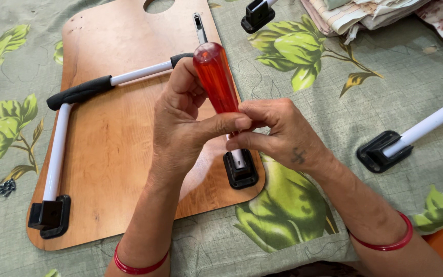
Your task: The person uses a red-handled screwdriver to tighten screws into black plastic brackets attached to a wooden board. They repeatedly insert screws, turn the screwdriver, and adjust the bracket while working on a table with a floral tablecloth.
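Note:
A screwdriver with a translucent red handle stands upright over a black mounting bracket at the near right edge of a wooden board. My left hand wraps the lower part of the handle from the left, thumb across the front. My right hand pinches the same spot from the right with its fingertips. The shaft is hidden behind my fingers. A white tube leg with a black foam grip lies on the board, ending in another black bracket.
A small heap of dark screws lies left of the board on the green leaf-print cloth. A second white tube leg with bracket rests at right, another bracket at top. Folded fabric sits top right.

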